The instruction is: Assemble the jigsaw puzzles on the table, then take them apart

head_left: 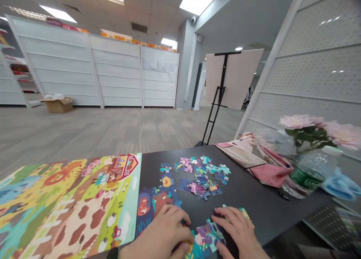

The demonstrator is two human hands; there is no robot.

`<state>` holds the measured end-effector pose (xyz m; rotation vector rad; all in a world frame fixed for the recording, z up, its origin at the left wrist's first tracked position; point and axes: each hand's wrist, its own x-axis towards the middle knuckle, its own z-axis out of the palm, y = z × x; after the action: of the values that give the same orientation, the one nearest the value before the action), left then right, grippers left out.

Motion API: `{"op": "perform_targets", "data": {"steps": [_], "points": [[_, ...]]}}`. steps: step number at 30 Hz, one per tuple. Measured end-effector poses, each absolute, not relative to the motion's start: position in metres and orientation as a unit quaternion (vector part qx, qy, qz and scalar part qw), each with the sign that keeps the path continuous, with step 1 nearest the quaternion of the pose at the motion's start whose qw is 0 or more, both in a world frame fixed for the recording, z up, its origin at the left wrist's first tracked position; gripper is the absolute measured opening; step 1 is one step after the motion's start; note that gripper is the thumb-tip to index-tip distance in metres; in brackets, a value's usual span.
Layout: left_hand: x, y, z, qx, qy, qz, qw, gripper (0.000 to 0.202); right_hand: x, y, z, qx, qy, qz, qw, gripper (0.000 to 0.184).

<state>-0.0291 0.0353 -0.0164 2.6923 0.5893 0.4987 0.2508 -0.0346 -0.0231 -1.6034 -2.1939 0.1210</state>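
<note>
On the black table [254, 198], both my hands rest on a joined cluster of puzzle pieces [207, 234] near the front edge. My left hand [163, 234] lies fingers-down on the left of that cluster, next to an assembled blue section [152, 204] showing animals. My right hand [238, 230] presses flat on the cluster's right side, fingers stretched and slightly apart. Neither hand lifts a piece. A heap of loose puzzle pieces [200, 174] lies further back in the middle of the table.
A colourful farm picture sheet [70, 202] covers the table's left part. A folded pink patterned cloth [254, 159], a plastic water bottle [307, 174], pink flowers [307, 125] and a blue cloth [341, 183] sit at the right. An easel [222, 89] stands behind.
</note>
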Motion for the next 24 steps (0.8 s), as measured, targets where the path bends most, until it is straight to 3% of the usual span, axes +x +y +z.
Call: {"op": "perform_targets", "data": {"steps": [6, 11, 13, 17, 24], "points": [[-0.029, 0.03, -0.016, 0.938, 0.227, 0.195, 0.176, 0.016, 0.236, -0.031, -0.004, -0.59, -0.777, 0.132, 0.174, 0.023], [-0.028, 0.032, -0.017, 0.951, 0.212, 0.18, 0.136, 0.012, 0.236, -0.035, 0.01, -0.607, -0.77, 0.14, 0.138, 0.05], [-0.028, 0.032, -0.018, 0.957, 0.209, 0.17, 0.109, 0.018, 0.24, -0.037, 0.014, -0.614, -0.769, 0.135, 0.115, 0.053], [-0.027, 0.03, -0.023, 0.959, 0.213, 0.165, 0.083, 0.038, 0.24, -0.035, 0.022, -0.615, -0.768, 0.15, 0.1, 0.047], [-0.024, 0.032, -0.038, 0.958, 0.213, 0.167, 0.096, 0.044, 0.234, -0.024, 0.028, -0.633, -0.739, 0.21, 0.1, 0.036]]}}
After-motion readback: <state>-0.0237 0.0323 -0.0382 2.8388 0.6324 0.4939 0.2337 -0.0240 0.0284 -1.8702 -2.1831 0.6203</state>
